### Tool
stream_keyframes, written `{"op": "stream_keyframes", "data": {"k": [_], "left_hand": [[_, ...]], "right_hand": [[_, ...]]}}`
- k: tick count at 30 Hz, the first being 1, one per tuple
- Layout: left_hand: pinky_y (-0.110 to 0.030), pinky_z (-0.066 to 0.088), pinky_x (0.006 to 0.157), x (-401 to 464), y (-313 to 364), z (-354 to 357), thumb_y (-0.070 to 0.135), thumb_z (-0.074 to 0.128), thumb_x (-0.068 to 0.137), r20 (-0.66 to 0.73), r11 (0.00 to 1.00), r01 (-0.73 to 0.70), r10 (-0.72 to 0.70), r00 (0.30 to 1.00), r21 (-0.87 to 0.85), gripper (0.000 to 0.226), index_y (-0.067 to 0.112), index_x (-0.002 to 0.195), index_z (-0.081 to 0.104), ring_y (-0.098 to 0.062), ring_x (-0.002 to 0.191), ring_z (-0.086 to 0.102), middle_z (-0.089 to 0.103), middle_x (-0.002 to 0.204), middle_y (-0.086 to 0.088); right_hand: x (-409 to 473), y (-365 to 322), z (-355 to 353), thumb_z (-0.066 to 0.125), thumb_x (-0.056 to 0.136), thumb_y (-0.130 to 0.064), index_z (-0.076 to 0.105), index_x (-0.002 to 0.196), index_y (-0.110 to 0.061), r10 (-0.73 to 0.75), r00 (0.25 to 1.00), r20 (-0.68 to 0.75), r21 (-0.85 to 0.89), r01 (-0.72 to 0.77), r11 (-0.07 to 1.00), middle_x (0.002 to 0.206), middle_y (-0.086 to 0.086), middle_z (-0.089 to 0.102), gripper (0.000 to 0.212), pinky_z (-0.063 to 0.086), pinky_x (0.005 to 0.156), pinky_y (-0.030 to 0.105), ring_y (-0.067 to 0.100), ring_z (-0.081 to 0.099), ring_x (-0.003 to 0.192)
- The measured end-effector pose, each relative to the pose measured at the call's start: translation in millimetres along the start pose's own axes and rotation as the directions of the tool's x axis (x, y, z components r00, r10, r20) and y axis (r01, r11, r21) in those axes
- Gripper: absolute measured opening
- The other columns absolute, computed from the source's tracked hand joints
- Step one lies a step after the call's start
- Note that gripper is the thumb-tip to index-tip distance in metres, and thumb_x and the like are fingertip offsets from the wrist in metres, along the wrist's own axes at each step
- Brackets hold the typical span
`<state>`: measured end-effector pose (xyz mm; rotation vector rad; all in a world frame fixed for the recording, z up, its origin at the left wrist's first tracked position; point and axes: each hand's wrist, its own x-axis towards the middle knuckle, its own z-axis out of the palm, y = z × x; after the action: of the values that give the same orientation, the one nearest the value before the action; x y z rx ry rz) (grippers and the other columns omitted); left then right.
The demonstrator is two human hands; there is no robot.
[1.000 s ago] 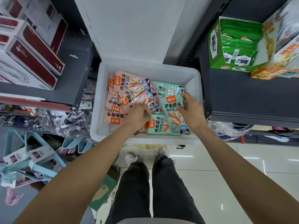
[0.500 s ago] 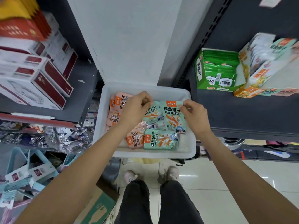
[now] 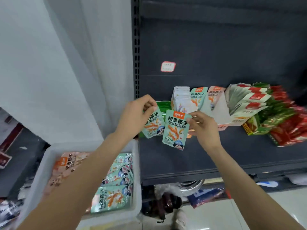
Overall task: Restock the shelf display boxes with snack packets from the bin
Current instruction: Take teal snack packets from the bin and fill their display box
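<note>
In the head view, both hands are raised at mid-frame in front of a dark shelf (image 3: 216, 160). The left hand (image 3: 134, 117) pinches the top of a mint packet (image 3: 153, 126), fingers closed on its upper corner; the packet hangs tilted, its lower end toward the right. The right hand (image 3: 205, 128) grips a second mint packet (image 3: 176, 129) by its right edge, thumb and fingers closed on it; this one hangs nearly upright with its orange logo at the top, and it overlaps the right side of the first packet. Just behind the hands, right of centre, a display box (image 3: 187, 100) stands on the shelf with mint packets upright inside and a mint printed flap; beside it on the right a pink box (image 3: 216, 98) touches it. A green box (image 3: 163, 105) shows partly behind the left hand's packet. Farther right, white-and-red packets (image 3: 247, 100) fan out, and at the right edge of the frame red and green packets (image 3: 285, 123) lie piled, blurred. A small red-edged label (image 3: 168, 66) sticks to the shelf's back panel above centre. In the lower left of the frame sits the white bin (image 3: 137, 180), the left forearm crossing over it; mint packets (image 3: 114, 199) lie along its right side and pink packets (image 3: 66, 166) on its left. A grey wall (image 3: 66, 63) fills the upper left.
</note>
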<state>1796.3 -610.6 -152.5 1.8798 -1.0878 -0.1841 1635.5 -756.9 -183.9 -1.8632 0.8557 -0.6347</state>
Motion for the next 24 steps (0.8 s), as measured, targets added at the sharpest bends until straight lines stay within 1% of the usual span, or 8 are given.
{"op": "stream_keyframes", "data": {"k": [4,7,13,16,18,19,22,24], "left_hand": [[-0.005,0.040,0.067,44,50,54,0.013,0.062,0.088,-0.029,0.998,-0.053,0.054,0.998,0.030,0.009,0.021,0.084,0.061,0.001,0.070,0.055,0.060,0.075,0.014],[-0.012,0.046,0.067,73,71,86,0.014,0.062,0.089,-0.029,0.997,-0.038,0.041,0.999,0.068,0.006,0.019,0.086,0.063,-0.002,0.069,0.056,0.060,0.075,0.013],[-0.024,0.051,0.070,108,81,117,0.015,0.063,0.088,-0.053,0.989,0.058,-0.052,0.997,0.134,0.011,0.024,0.082,0.061,-0.003,0.070,0.058,0.060,0.075,0.014],[-0.019,0.050,0.069,118,84,120,0.016,0.064,0.088,-0.037,0.987,0.074,-0.069,0.997,0.142,0.010,0.023,0.082,0.061,-0.003,0.071,0.059,0.061,0.075,0.014],[-0.013,0.047,0.067,124,85,121,0.016,0.065,0.088,-0.030,0.986,0.080,-0.077,0.997,0.144,0.009,0.023,0.083,0.061,-0.001,0.070,0.058,0.060,0.075,0.014],[-0.010,0.046,0.066,127,85,121,0.016,0.065,0.088,-0.034,0.986,0.083,-0.079,0.996,0.141,0.008,0.022,0.083,0.062,0.001,0.069,0.057,0.060,0.074,0.015],[-0.006,0.044,0.064,134,83,123,0.016,0.064,0.088,-0.042,0.987,0.092,-0.087,0.995,0.132,0.005,0.020,0.085,0.063,0.004,0.067,0.056,0.061,0.074,0.014],[-0.004,0.044,0.066,137,82,126,0.015,0.064,0.088,-0.039,0.989,0.092,-0.088,0.995,0.116,0.005,0.019,0.086,0.064,0.002,0.070,0.058,0.064,0.078,0.010]], "right_hand": [[46,19,-77,0.056,0.093,-0.011,0.062,0.094,-0.014,-0.065,0.997,-0.031,-0.033,0.064,0.997,0.096,0.007,0.069,0.006,0.059,0.068,0.034,0.018,0.066,0.086],[84,31,-118,0.055,0.094,-0.011,0.062,0.096,-0.013,-0.087,0.996,-0.036,-0.070,0.085,0.994,0.092,0.004,0.068,0.008,0.058,0.069,0.038,0.020,0.066,0.087],[149,49,-135,0.055,0.094,-0.014,0.059,0.088,-0.019,-0.163,0.984,-0.074,-0.104,0.155,0.982,0.090,0.001,0.068,0.009,0.056,0.074,0.047,0.019,0.066,0.086],[172,49,-125,0.055,0.094,-0.014,0.059,0.087,-0.017,-0.164,0.982,-0.090,-0.012,0.163,0.986,0.086,-0.002,0.067,0.008,0.057,0.071,0.038,0.016,0.065,0.084],[182,49,-115,0.056,0.093,-0.012,0.060,0.088,-0.015,-0.184,0.982,-0.039,0.002,0.184,0.983,0.086,-0.002,0.066,0.008,0.056,0.068,0.026,0.015,0.065,0.085],[186,52,-110,0.056,0.093,-0.011,0.061,0.089,-0.014,-0.194,0.981,-0.006,-0.015,0.194,0.981,0.087,-0.003,0.066,0.007,0.056,0.069,0.025,0.015,0.065,0.086],[197,64,-99,0.059,0.090,-0.007,0.066,0.089,-0.013,-0.185,0.981,0.063,-0.071,0.189,0.979,0.086,-0.005,0.066,0.010,0.056,0.080,0.035,0.011,0.064,0.084],[202,71,-93,0.060,0.089,-0.004,0.070,0.092,-0.011,-0.163,0.983,0.085,-0.091,0.170,0.981,0.086,-0.005,0.066,0.012,0.055,0.081,0.028,0.010,0.063,0.081]]}}
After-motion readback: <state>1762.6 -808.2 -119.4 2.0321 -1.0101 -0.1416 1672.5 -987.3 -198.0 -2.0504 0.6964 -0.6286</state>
